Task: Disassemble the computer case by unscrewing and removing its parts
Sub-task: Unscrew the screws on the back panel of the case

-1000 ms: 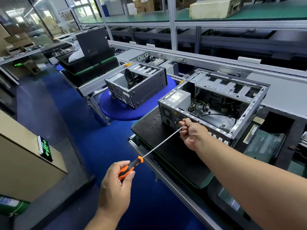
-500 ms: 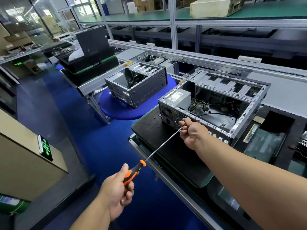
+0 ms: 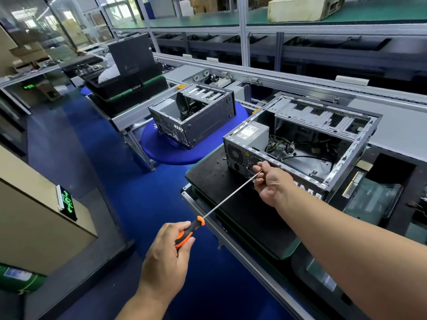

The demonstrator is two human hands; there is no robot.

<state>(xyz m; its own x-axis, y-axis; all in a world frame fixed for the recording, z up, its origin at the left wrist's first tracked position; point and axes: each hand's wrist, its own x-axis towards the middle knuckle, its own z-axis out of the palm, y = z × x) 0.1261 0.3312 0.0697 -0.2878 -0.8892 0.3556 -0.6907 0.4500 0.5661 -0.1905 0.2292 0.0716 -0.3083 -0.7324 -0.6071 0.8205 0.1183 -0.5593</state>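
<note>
Computer case [image 3: 302, 144] lies open on the black mat [image 3: 231, 197], side cover already off, yet power supply [image 3: 251, 135], cables and drive bracket remain inside; judged early to midway. Left hand [image 3: 167, 257] grips the orange handle of the long screwdriver [image 3: 228, 197]; right hand [image 3: 270, 181] pinches the shaft near its tip at the case's rear panel, tip hidden, a screw there apparently not yet out

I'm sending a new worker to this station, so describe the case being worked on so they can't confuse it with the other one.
Start at the black mat on the near workbench. The computer case lies there, open side up, power supply and loose cables inside. The right hand steadies the long screwdriver at its rear panel; the other case sits farther left on a round blue pad, untouched.
</note>
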